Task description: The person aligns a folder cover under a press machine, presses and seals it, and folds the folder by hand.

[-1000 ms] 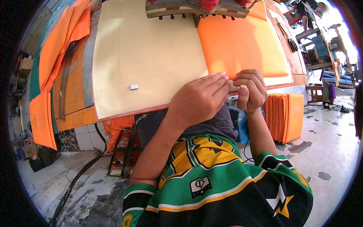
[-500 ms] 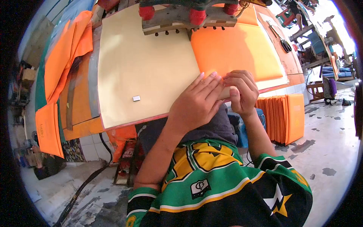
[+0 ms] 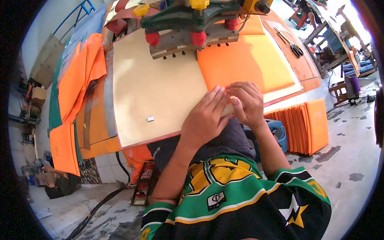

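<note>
A large cream sheet (image 3: 156,88) lies on the wooden table, with an orange sheet (image 3: 248,64) over its right part. My left hand (image 3: 204,120) rests flat on the cream sheet's front edge, fingers stretched toward the orange sheet's near corner. Close beside it, my right hand (image 3: 247,103) has curled fingers at that same corner, and whatever may be between them is hidden. A small white piece (image 3: 150,119) lies on the cream sheet, left of my left hand.
A machine head with red knobs (image 3: 198,39) hangs over the table's back. Orange folded pieces (image 3: 80,76) lie at left. Scissors (image 3: 296,50) are at right, above a stack of orange pieces (image 3: 298,128). People are partly visible at far left and top right.
The view has shifted, showing more of the machine and the table's back. Both hands stay together at the sheets' front edge, with little change in their pose.
</note>
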The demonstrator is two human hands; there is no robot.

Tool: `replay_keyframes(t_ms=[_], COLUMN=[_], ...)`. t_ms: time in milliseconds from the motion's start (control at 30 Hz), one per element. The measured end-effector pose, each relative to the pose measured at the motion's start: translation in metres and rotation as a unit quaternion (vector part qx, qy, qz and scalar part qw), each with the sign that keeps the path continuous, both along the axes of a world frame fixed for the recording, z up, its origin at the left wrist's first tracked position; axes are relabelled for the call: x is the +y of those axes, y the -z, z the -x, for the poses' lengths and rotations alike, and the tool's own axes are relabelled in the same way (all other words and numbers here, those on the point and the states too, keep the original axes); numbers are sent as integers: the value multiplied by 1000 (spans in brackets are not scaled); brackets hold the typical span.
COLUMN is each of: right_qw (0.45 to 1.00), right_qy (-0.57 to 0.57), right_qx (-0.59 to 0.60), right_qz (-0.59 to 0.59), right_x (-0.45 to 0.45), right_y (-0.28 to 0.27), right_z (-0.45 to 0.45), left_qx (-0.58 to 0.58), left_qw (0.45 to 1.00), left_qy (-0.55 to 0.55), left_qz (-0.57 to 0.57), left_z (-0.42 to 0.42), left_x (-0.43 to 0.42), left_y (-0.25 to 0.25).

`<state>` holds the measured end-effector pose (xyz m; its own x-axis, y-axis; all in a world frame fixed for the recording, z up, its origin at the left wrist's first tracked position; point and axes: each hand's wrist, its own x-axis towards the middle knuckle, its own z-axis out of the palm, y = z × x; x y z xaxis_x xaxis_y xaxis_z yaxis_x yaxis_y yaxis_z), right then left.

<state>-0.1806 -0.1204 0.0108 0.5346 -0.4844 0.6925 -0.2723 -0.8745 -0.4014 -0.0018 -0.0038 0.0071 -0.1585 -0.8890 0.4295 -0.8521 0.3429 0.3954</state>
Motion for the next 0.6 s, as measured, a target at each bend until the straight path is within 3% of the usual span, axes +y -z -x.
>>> replay_keyframes(t_ms=[600], right_qw=[1000], right_qy=[8], right_qx=[0], right_qz=[-11], right_x=[3], right_y=[-2], right_z=[-3], left_qx=[-8], left_qw=[1000], left_qy=[2], left_qz=[8], left_z=[-2], left_x=[0], left_y=[2])
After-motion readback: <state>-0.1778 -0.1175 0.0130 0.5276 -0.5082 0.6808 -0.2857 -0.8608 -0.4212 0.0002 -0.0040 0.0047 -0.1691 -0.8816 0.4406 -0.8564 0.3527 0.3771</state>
